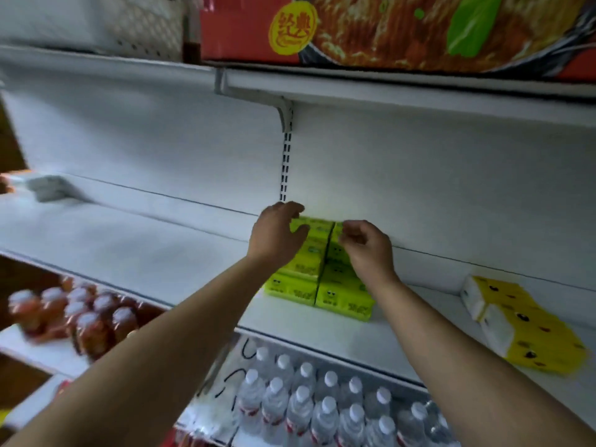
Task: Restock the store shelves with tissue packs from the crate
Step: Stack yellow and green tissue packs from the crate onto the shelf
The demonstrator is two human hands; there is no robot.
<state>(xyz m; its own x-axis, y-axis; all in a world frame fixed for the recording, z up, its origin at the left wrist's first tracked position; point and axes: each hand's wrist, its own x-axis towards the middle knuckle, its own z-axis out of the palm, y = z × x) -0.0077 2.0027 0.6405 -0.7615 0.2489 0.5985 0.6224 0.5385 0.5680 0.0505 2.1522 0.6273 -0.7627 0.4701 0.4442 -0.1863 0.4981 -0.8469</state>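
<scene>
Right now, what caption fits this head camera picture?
Left hand and right hand touch green tissue packs on a white shelf above water bottles.

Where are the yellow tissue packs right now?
In the head view, the yellow tissue packs lie at the right end of the white shelf, right of the green packs.

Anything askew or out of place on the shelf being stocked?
The yellow tissue packs at the right lie slanted, not square to the shelf edge. The green tissue packs in the middle sit squarely in two neat columns.
</scene>
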